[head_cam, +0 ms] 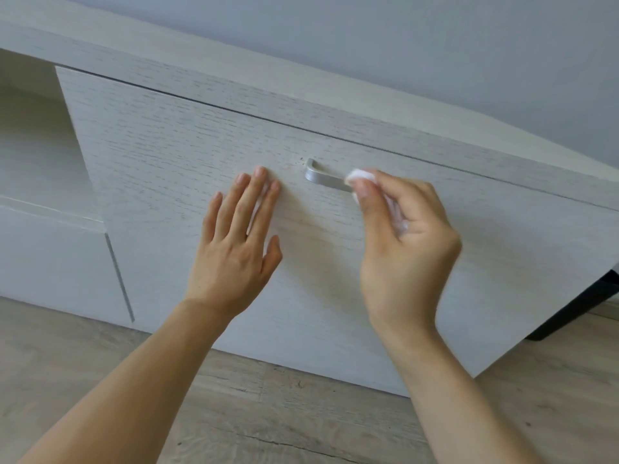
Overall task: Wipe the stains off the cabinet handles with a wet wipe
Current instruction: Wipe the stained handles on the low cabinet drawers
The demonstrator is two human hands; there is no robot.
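Observation:
A silver metal handle (323,178) is fixed to the pale wood-grain cabinet door (174,155). My right hand (405,242) pinches a crumpled white wet wipe (360,175) and presses it onto the handle's right part, hiding that end. Small dark specks mark the door just left of the handle's top. My left hand (239,239) lies flat on the door left of the handle, fingers apart, holding nothing.
The cabinet's top slab (301,105) overhangs the door. An open shelf recess (30,128) lies at the left, with a lower white panel under it. A dark cabinet leg (569,309) stands at the right. Grey wood floor (301,423) runs below.

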